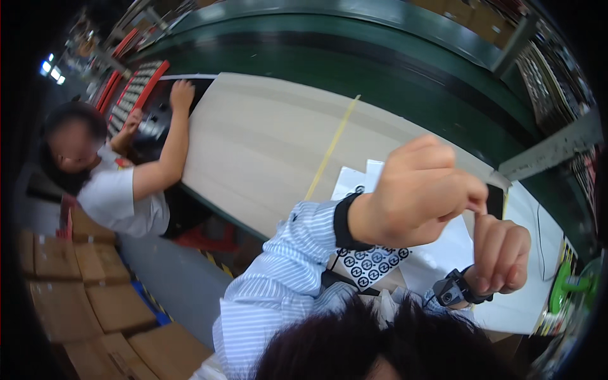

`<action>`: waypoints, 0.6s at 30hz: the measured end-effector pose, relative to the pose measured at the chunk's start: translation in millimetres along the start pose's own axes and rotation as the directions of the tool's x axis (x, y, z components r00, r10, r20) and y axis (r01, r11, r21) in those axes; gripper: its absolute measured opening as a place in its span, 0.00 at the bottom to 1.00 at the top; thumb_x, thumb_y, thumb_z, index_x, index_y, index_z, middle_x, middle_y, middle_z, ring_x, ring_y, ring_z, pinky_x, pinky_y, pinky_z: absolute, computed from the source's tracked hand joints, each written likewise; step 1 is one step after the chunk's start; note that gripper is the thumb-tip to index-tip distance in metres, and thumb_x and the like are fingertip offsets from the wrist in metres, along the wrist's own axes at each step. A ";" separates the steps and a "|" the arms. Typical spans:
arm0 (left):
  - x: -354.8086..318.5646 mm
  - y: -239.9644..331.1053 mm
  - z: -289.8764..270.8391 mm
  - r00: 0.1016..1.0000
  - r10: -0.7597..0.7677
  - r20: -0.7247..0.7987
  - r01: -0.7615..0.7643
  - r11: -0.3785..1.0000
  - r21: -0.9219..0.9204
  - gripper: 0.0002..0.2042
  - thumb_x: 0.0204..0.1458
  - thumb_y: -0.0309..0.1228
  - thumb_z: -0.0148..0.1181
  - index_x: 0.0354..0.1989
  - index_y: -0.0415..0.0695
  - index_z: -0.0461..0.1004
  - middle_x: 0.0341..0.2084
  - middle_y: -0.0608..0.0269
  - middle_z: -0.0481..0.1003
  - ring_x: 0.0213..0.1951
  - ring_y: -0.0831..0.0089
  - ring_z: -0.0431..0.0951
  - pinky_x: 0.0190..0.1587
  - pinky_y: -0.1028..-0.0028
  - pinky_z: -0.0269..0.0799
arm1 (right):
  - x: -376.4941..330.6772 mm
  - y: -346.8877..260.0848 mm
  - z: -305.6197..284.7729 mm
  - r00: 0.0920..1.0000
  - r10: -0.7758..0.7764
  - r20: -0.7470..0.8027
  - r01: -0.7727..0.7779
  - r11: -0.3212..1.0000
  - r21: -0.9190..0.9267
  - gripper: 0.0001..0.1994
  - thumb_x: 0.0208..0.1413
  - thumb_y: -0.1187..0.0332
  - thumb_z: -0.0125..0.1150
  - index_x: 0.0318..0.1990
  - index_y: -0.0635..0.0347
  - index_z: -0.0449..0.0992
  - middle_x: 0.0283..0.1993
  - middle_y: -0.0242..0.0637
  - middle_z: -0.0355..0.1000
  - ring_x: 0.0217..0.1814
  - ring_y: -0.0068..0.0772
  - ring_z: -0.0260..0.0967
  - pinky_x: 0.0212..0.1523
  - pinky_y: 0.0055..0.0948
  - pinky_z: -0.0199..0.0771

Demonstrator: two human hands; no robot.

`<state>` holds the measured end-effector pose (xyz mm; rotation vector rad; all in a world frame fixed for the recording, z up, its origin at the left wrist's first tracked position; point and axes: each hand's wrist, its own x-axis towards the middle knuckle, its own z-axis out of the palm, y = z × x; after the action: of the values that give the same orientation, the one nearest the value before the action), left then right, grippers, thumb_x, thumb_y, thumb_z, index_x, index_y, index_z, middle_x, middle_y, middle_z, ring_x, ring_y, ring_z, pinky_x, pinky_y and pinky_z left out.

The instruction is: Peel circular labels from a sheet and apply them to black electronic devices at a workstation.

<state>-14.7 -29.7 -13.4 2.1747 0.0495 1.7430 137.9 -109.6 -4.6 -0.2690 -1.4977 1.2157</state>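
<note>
My left hand (415, 193), a dark band round its wrist, is raised above the table with its fingers curled and pinched. Close beside it, my right hand (500, 256) is also closed, with a small camera (451, 292) strapped to its wrist. The fingertips of both hands meet. Whatever is pinched between them, if anything, is too small or hidden to make out. Below the hands lie a sheet with round black printed marks (373, 266) and a plain white sheet (437, 263). A dark flat thing (494, 201) lies just beyond my right hand.
Yellow tape (334, 147) crosses the beige tabletop (259, 139). At the left, a co-worker (130, 190) reaches over a dark work surface near a red-edged rack (139, 88). Cardboard boxes (63, 310) are stacked lower left. A green fan (563, 286) stands at the right, below a metal post (551, 149).
</note>
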 end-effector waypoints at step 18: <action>-11.4 -5.2 20.5 0.987 -0.136 -0.081 0.127 0.986 -0.106 0.16 0.36 0.11 0.53 0.17 0.44 0.54 0.19 0.57 0.74 0.18 0.75 0.55 0.20 0.75 0.49 | -2.4 -3.1 8.4 0.976 0.134 -0.174 -0.121 0.989 0.086 0.06 0.49 0.71 0.55 0.22 0.56 0.71 0.24 0.24 0.69 0.28 0.20 0.63 0.53 0.34 0.41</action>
<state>3.0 -32.7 -29.3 1.9765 0.1220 1.7280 133.1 -117.2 -2.2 -0.4187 -1.2923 1.3106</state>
